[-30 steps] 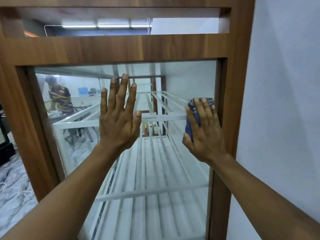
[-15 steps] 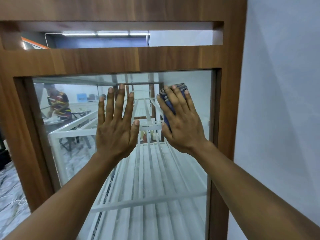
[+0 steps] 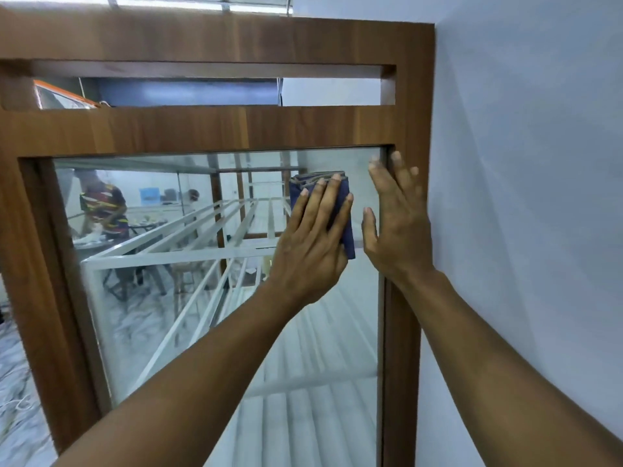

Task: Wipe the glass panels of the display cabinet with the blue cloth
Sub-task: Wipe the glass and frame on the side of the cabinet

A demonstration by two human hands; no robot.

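Note:
The display cabinet has a brown wooden frame (image 3: pixel 202 129) around a tall glass panel (image 3: pixel 161 325). My left hand (image 3: pixel 310 244) presses the folded blue cloth (image 3: pixel 318 179) flat against the upper right part of the glass, fingers straight and pointing up. The hand covers most of the cloth; only its top and right edges show. Just to the right, my right hand (image 3: pixel 397 230) lies flat with straight fingers over the glass's right edge and the wooden upright, and holds nothing.
A white wall (image 3: pixel 522 197) stands directly against the cabinet's right side. White slatted shelves (image 3: pixel 188 256) run inside behind the glass. Through the glass I see a person (image 3: pixel 101 207) at a table. Marble-patterned floor (image 3: pixel 17 399) shows at lower left.
The blue cloth was under my right hand and now lies under my left hand. My right hand has moved right to the edge of the glass. My view has tilted up.

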